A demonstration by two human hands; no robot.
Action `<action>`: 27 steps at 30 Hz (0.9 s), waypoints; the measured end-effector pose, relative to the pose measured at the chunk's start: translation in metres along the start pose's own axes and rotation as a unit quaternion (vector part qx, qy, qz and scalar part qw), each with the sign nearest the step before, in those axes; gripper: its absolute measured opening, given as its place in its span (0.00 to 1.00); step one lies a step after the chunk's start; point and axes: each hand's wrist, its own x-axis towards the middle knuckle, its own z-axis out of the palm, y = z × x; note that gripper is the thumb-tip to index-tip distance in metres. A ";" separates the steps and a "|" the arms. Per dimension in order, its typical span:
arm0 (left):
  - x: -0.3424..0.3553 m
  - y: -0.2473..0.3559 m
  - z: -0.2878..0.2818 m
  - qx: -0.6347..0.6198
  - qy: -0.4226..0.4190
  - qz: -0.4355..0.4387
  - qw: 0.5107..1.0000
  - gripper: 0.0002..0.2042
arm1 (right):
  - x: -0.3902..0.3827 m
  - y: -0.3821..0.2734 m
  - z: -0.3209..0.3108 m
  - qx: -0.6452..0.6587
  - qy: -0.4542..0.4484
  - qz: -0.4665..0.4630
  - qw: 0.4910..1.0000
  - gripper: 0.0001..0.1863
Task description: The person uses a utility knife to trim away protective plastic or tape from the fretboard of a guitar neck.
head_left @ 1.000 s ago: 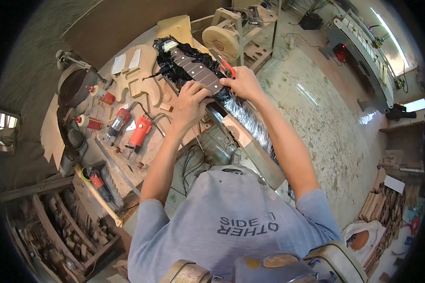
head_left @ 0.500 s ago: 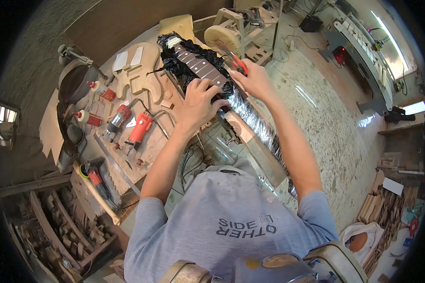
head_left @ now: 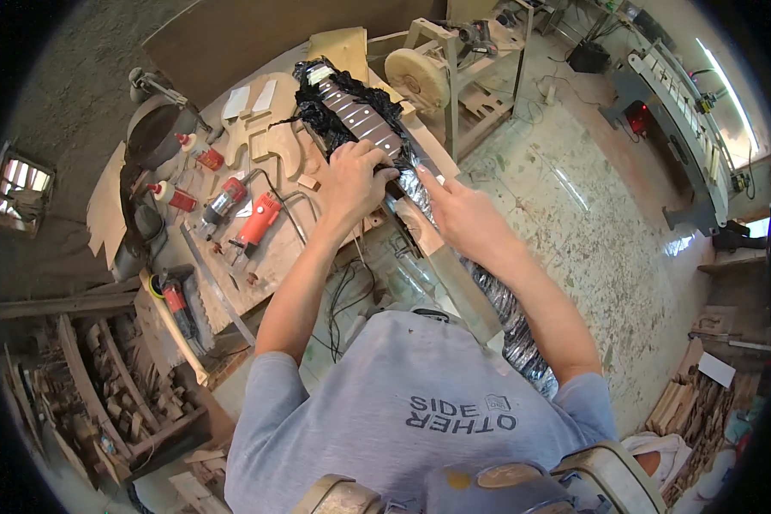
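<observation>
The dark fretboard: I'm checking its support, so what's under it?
Black plastic shows along both long edges of the fretboard; whatever lies directly beneath is hidden by it and the left hand.

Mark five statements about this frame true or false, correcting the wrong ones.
1. The left hand is at the near end of the fretboard. True.
2. The right hand is left of the left hand. False: it is to the right.
3. The guitar body lies left of the fretboard. True.
4. The fretboard is plain white. False: it is brown with white dots.
5. Black plastic edges the fretboard. True.
</observation>
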 end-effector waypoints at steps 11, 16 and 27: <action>-0.004 0.010 0.004 0.048 0.029 -0.010 0.998 0.07 | -0.075 -0.003 -0.023 -0.017 -0.035 0.014 0.999 0.33; -0.002 0.011 0.008 0.060 0.022 -0.036 0.997 0.06 | -0.111 0.000 -0.031 -0.004 -0.043 0.033 0.999 0.34; -0.003 0.011 0.009 0.105 0.011 -0.059 0.993 0.07 | -0.186 -0.005 -0.052 0.004 -0.086 0.070 0.994 0.38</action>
